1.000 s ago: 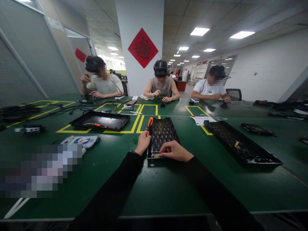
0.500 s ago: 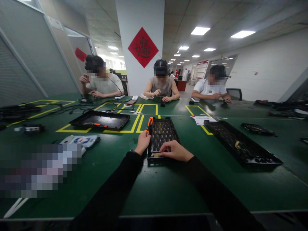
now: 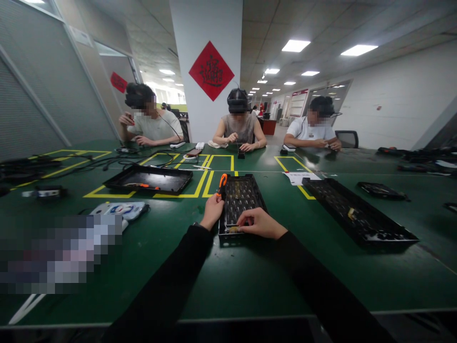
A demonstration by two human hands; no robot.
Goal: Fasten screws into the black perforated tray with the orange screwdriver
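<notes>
A black tray-like casing lies lengthwise before me, with rows of small pale metal-looking pieces inside. At its left edge, my left hand is closed around a tool with orange-and-black handles; its working end is hidden, so I cannot tell the kind. My right hand reaches over the casing's near end from the right, fingertips pinched down beside a small yellowish piece. Whatever those fingers hold is too small and covered to make out.
To the right lies a long black casing, and to the left a shallow black tray with an orange-handled tool. A blue-white pouch sits left of me. Cables run at back left. Three people sit across the green table.
Both my hands stay almost where they were, with the tool still in the left. The view has shifted very slightly.
</notes>
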